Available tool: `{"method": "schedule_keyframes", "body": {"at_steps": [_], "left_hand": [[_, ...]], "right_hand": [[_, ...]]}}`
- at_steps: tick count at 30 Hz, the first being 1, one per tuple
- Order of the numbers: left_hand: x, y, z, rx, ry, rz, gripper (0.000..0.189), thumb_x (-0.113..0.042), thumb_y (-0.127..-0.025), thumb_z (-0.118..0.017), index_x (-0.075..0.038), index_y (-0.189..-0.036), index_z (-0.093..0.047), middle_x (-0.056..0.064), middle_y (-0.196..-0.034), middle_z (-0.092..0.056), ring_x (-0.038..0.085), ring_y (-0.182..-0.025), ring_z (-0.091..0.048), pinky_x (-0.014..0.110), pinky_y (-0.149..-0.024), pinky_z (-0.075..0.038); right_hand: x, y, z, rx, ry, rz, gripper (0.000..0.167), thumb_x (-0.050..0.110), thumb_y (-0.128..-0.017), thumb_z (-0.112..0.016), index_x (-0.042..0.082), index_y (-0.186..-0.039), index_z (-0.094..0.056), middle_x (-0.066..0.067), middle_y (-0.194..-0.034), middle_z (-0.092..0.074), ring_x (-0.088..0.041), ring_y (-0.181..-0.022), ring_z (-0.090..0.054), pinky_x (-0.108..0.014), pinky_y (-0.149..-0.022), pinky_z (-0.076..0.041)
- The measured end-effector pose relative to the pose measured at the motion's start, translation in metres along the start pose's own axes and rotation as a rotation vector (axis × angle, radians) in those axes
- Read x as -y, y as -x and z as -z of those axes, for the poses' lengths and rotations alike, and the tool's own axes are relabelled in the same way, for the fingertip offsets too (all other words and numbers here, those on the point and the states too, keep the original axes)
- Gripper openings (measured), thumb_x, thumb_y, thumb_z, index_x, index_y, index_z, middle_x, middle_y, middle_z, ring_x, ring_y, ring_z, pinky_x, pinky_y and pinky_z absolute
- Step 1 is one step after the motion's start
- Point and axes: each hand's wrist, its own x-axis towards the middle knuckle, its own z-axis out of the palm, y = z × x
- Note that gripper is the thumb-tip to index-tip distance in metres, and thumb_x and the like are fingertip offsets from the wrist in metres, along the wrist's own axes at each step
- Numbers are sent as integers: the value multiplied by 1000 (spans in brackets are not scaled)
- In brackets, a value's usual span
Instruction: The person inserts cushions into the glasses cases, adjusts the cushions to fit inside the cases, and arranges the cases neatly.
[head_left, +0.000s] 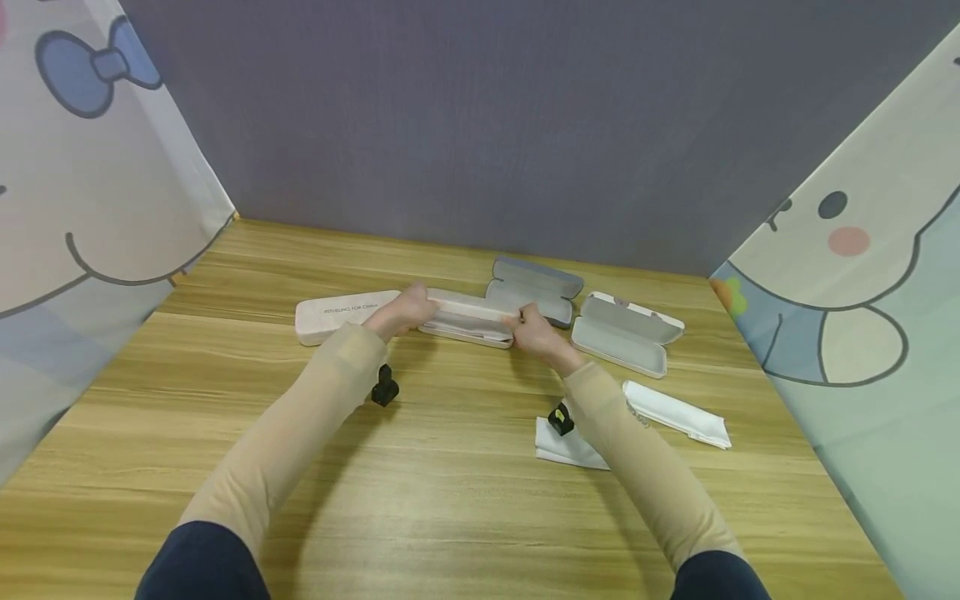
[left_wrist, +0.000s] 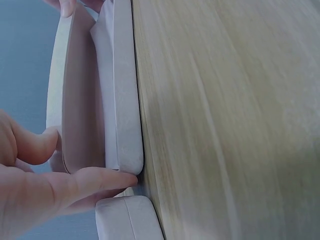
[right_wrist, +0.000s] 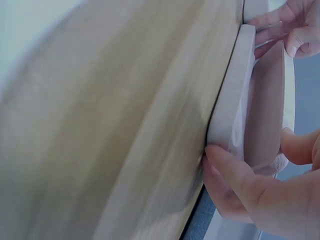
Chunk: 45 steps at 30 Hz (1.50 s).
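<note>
A pale pink glasses case [head_left: 467, 305] stands partly open at the middle back of the table, with folded white cloth [left_wrist: 104, 42] inside. My left hand [head_left: 412, 308] grips its left end; in the left wrist view the thumb is on the lid [left_wrist: 57, 85] and the fingers lie along the end of the base [left_wrist: 129, 100]. At the other end my right hand [head_left: 536, 332] holds the case likewise, thumb on the lid edge and index finger at the lower corner. Just left of this case lies a closed pale case [head_left: 330, 317] with printed lettering, partly behind my left hand.
Behind my right hand sits an open grey glasses case [head_left: 534, 279]. Farther right is an open whitish case [head_left: 618, 342]. Two folded white cloths [head_left: 675, 412] lie nearer on the right, one partly under my right forearm. A grey wall [head_left: 465, 125] rises behind the table.
</note>
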Motion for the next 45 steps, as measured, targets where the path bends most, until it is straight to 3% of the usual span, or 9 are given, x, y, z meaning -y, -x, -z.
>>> {"method": "schedule_keyframes", "body": {"at_steps": [7,12,16,19,27,31,39,43,45], "left_hand": [[1,2,-4,-18,-14,-8,66,-9,-101,-34,9,-149,7,26,-159,7,41,-147,-2,51,-120,-17],[2,4,-15,-90,-159,-18,69,-4,-98,-40,13,-148,4,28,-158,5,40,-124,-40,44,-106,-40],[3,4,-23,-144,-254,-4,72,4,-91,-42,16,-146,2,34,-154,-14,33,-97,-50,35,-84,-48],[4,4,-26,-170,-256,6,75,8,-87,-44,16,-146,1,36,-149,-27,32,-102,-51,33,-82,-48],[1,3,-26,-185,-275,5,75,8,-86,-48,18,-145,-3,35,-133,-45,27,-86,-52,27,-65,-48],[1,3,-28,-192,-278,10,75,7,-86,-49,18,-146,-4,33,-129,-50,23,-78,-51,22,-57,-44],[2,9,-35,-204,-295,-28,55,10,-80,-50,22,-131,-33,36,-133,-44,15,-59,-38,21,-50,-37],[5,16,-40,-205,-327,-6,71,5,-84,-49,24,-141,-12,38,-138,-39,26,-82,-57,30,-78,-55],[8,20,-41,-215,-322,-11,71,1,-87,-50,25,-140,-9,40,-145,-29,37,-114,-54,38,-104,-46]], "right_hand": [[-5,1,-10,-62,61,-4,45,22,-105,-35,-9,-136,-23,-23,-124,-43,-28,-102,-44,-35,-85,-40],[-5,2,-18,-108,185,23,54,14,-103,-37,-14,-143,-13,-35,-144,-32,-37,-134,-37,-45,-111,-36],[-3,1,-23,-151,355,22,56,12,-100,-42,-19,-140,-18,-40,-135,-39,-46,-131,-40,-51,-110,-37],[-1,1,-25,-166,416,15,52,11,-99,-44,-20,-135,-24,-39,-127,-44,-48,-124,-45,-52,-107,-40],[1,1,-18,-136,301,-14,59,11,-98,-49,-17,-140,-19,-37,-141,-35,-43,-134,-37,-48,-114,-33],[2,1,-14,-133,255,-26,54,9,-95,-54,-16,-134,-28,-32,-134,-42,-32,-120,-47,-44,-108,-40],[0,-2,-5,-115,285,-45,46,9,-92,-59,-12,-128,-38,-28,-129,-48,-34,-117,-50,-44,-105,-42],[-1,-1,-2,-70,288,-40,48,9,-94,-56,-11,-132,-36,-27,-131,-48,-33,-116,-50,-41,-99,-45],[-1,1,-1,-49,280,-30,47,9,-95,-56,-11,-132,-36,-27,-130,-48,-30,-111,-51,-37,-92,-46]]}}
